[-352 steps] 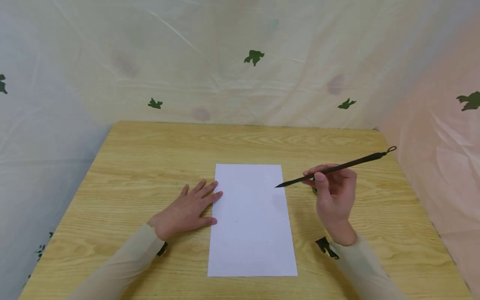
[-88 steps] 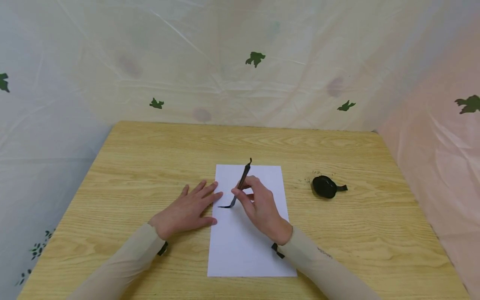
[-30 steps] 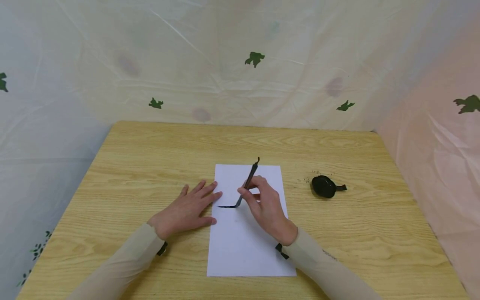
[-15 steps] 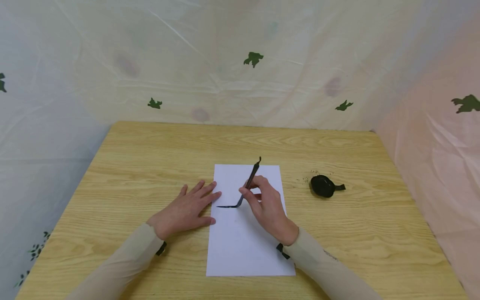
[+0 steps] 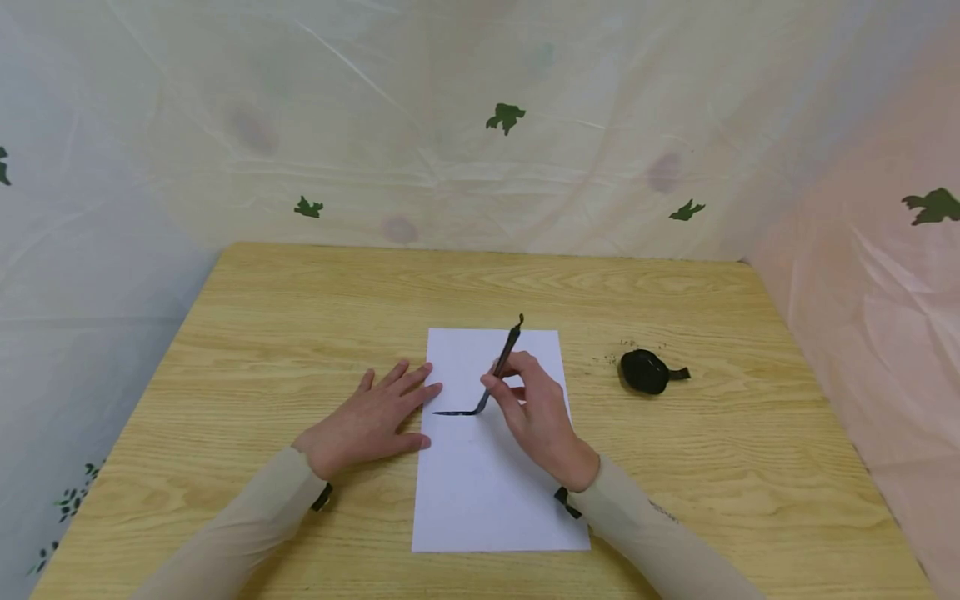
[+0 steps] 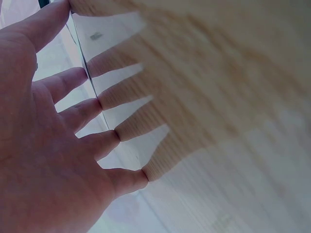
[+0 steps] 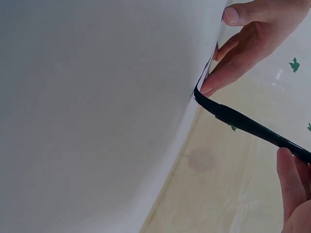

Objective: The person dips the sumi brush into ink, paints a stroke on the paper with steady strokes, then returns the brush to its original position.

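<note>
My right hand (image 5: pixel 536 417) pinches a dark calligraphy brush (image 5: pixel 507 350) near the middle of its handle. The brush's bent tip presses on a white sheet of paper (image 5: pixel 487 500), at the right end of a short black ink stroke (image 5: pixel 453 412). In the right wrist view the bristles of the brush (image 7: pixel 206 103) bend against the paper (image 7: pixel 97 116). My left hand (image 5: pixel 367 425) lies flat with fingers spread, its fingertips on the sheet's left edge. The left wrist view shows the same hand (image 6: pixel 53 141) from below the palm, fingertips down on the surface.
A small black ink dish (image 5: pixel 645 372) with a short handle sits right of the paper, with dark specks beside it. The wooden table (image 5: pixel 300 308) is bordered by a pale curtain (image 5: pixel 375 125) at the back and sides.
Over the earlier frames the right hand came from beside the ink dish to the paper and drew the stroke rightward. Lately it creeps slightly right, lengthening the stroke. The left hand stays put.
</note>
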Demonstrator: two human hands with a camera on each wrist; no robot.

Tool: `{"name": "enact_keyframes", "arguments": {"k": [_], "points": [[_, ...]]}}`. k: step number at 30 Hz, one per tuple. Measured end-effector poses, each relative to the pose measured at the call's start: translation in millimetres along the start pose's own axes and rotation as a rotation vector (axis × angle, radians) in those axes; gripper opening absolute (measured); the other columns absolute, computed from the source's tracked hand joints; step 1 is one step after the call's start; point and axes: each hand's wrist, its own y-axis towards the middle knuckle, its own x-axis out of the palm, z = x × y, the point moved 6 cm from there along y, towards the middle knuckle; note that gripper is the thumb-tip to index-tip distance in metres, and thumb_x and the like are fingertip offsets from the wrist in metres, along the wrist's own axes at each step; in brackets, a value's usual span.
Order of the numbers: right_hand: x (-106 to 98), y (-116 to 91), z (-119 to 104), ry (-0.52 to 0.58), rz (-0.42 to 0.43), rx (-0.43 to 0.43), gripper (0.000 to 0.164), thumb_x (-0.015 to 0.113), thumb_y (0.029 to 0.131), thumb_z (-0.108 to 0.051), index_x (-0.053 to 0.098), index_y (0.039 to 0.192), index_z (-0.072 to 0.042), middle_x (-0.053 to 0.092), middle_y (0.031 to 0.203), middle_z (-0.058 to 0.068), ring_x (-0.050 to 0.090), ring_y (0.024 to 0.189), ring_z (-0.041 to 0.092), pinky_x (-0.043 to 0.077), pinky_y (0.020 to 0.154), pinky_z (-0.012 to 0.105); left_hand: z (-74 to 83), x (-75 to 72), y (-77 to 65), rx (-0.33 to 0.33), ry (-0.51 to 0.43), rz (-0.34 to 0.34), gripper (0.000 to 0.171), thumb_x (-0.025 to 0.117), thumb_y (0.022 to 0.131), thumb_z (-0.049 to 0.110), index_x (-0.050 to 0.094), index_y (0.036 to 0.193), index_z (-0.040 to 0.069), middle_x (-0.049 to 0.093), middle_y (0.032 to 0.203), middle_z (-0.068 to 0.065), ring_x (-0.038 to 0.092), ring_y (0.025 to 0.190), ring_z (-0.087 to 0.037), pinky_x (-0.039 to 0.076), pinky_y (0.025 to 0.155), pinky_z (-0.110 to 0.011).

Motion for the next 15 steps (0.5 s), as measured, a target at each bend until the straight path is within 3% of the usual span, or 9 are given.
{"name": "enact_keyframes", "arguments": {"k": [4,8,15], "points": [[-0.6,0.4,-0.4,0.002,-0.008,0.022,0.023,0.068,0.101,-0.014,0.056,0.115,-0.002,0.065,0.099,0.008,0.07,0.09,0.022,0.062,0.069,0.035,-0.3,-0.1,0.0,0.002,0.002,0.002,0.075,0.069,0.098,0.048,0.043,0.16,0.016,0.026,0.17,-0.009,0.015,0.157,-0.041,0.018,0.114,-0.076],[-1.1,0.7,-0.7,-0.009,-0.013,0.04,0.027,0.075,0.092,0.002,0.058,0.112,-0.002,0.065,0.1,0.007,0.07,0.091,0.021,0.062,0.07,0.033,-0.3,-0.1,-0.1,0.003,0.006,0.004,0.075,0.069,0.098,0.048,0.043,0.16,0.016,0.026,0.17,-0.009,0.015,0.157,-0.041,0.018,0.114,-0.076],[-1.8,0.3,-0.2,-0.016,-0.01,0.045,0.028,0.076,0.09,0.006,0.059,0.11,-0.002,0.066,0.1,0.008,0.07,0.092,0.022,0.062,0.07,0.032,-0.7,0.6,0.5,-0.004,0.005,0.0,0.075,0.07,0.097,0.048,0.043,0.16,0.017,0.026,0.17,-0.009,0.015,0.157,-0.041,0.018,0.114,-0.076]]}}
